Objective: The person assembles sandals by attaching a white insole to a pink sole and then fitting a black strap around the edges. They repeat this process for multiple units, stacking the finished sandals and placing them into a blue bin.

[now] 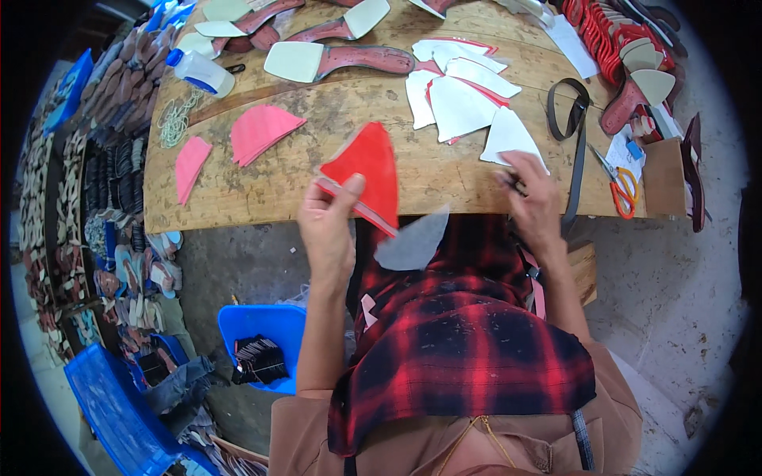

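Note:
My left hand [329, 226] pinches a red curved leather piece [369, 170] with a pale edge, thumb on top, over the table's front edge. Just below it, over my lap, shows a thin whitish translucent piece [413, 242]; whether it lies on the cloth or hangs free I cannot tell. My right hand [533, 194] is closed, its fingers curled round a small dark thing I cannot make out. Beside those fingers lies a white fan-shaped piece [509, 135], close to a spread pile of white pieces with red undersides [460, 103].
Pink cut pieces [262, 131] and a white bottle with a blue cap [202, 73] are on the wooden table [317, 119]. Orange-handled scissors [621, 190] and a black strap [570, 143] lie at the right. A blue bin [270, 321] stands on the floor.

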A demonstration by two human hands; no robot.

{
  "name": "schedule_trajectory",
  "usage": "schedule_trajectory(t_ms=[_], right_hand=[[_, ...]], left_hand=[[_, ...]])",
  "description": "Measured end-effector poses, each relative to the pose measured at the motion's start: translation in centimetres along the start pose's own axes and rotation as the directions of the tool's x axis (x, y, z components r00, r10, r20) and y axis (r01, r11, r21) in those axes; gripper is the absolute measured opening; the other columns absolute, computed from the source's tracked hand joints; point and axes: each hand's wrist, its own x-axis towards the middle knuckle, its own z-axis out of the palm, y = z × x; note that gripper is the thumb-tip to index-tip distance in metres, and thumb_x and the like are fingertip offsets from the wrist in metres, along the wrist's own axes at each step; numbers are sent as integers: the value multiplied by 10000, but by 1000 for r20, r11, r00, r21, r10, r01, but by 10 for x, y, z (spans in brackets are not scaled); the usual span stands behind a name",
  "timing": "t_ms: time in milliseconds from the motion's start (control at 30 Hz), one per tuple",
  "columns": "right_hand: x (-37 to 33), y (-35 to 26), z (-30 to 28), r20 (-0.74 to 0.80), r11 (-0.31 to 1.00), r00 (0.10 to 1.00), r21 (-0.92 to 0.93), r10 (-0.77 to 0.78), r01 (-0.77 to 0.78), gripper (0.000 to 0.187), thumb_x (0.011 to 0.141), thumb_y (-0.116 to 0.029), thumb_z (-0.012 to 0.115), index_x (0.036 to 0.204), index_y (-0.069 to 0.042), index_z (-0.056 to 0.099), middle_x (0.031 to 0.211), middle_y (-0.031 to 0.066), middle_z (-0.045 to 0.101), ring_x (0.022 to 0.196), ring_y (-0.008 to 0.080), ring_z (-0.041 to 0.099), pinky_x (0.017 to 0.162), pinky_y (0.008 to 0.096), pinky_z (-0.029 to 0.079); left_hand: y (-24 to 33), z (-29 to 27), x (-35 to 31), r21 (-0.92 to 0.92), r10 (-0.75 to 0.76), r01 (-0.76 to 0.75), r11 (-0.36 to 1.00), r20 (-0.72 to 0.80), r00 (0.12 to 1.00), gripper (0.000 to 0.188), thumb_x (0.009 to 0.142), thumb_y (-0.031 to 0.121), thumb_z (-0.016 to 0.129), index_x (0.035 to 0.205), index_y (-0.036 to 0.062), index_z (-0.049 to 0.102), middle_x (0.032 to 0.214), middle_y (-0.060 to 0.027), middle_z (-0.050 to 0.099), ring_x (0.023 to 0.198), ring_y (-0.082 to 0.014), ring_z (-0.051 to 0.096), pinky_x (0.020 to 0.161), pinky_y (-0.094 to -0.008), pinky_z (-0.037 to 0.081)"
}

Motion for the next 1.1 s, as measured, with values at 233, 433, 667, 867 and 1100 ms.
schedule_trajectory(t_ms=[233,433,667,867,1100], right_hand=[[-19,-74,57,329,681,935,656,131,-326,261,971,-133,577,1180,8,645,1012,122,678,932,178,639,835,297,485],[-27,-76,59,354,633,917,670,187,-388,255,991,-127,545,1167,29,643,956,106,666,888,163,625,799,300,485],[-27,-73,55,277,735,957,632,81,-246,243,978,-81,537,1161,40,639,983,123,669,884,213,642,798,308,495],[-28,-75,54,252,716,962,653,104,-248,244,967,-64,545,1163,46,638,1029,146,682,929,215,657,824,320,509],[-27,-74,54,158,791,987,600,29,-119,208,953,-46,565,1118,50,647,985,150,679,885,228,663,774,317,514]], left_hand=[[-35,12,-27,-117,-285,318,941,233,930,215,870,63,732,1067,8,666,937,-36,697,806,-79,639,734,-233,522],[-31,13,-26,80,-215,203,976,208,954,176,897,104,716,1028,-2,664,912,-24,690,762,-65,630,672,-218,513],[-27,17,-31,428,-68,-42,903,237,969,210,906,136,709,1006,-25,619,859,-42,671,755,-82,630,667,-229,514],[-23,22,-31,362,-143,51,931,232,962,223,912,145,701,986,-34,591,827,-52,650,732,-88,627,651,-233,516],[-25,25,-32,391,-95,-12,920,253,963,207,954,165,647,976,-29,579,843,-50,646,725,-92,627,649,-244,528]])
